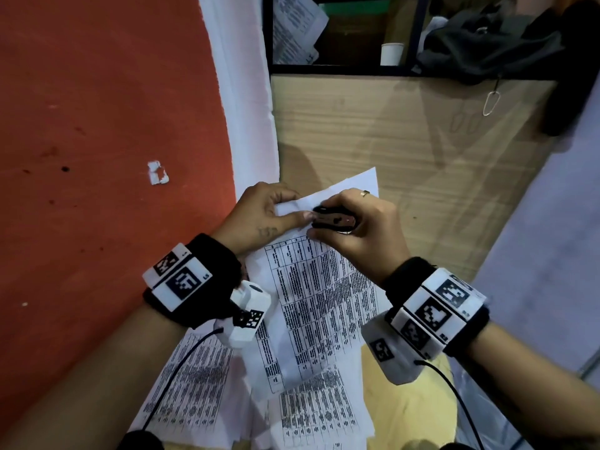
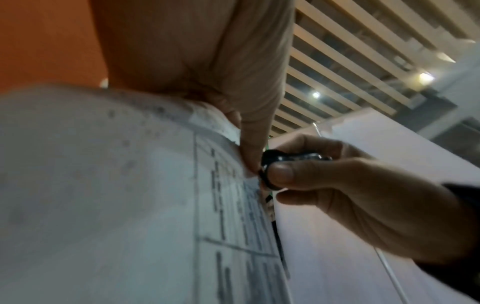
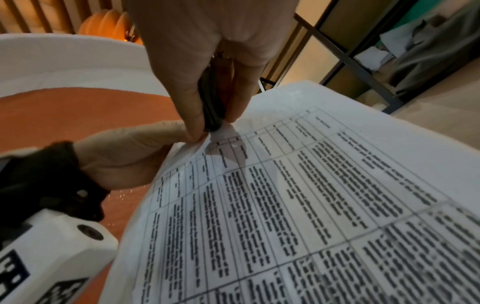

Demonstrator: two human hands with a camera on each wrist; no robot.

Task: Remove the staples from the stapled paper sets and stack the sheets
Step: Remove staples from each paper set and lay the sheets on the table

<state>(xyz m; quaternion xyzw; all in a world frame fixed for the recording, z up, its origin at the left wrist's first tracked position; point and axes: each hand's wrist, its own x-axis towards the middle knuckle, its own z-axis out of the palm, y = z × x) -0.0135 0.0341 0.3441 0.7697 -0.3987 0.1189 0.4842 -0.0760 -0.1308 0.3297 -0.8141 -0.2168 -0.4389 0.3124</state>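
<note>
A person's left hand (image 1: 264,212) pinches the corner of a stapled paper set (image 1: 319,297) while the right hand (image 1: 360,227) squeezes a black staple remover (image 1: 332,219) against that corner (staple itself hidden); next, likely, a steady pull, then stacking onto loose sheets (image 1: 194,378) below the wrists.

Stapled paper set (image 1: 318,287): white sheets printed with a ruled table of dense black text, raised off the surface, bowed. Top corner pinched under the left hand's (image 1: 263,216) thumb. Black staple remover (image 1: 331,219), squeezed in the right hand (image 1: 360,232), bites that corner beside the thumb tip. Loose printed sheets (image 1: 194,381) lie below the grip.
</note>
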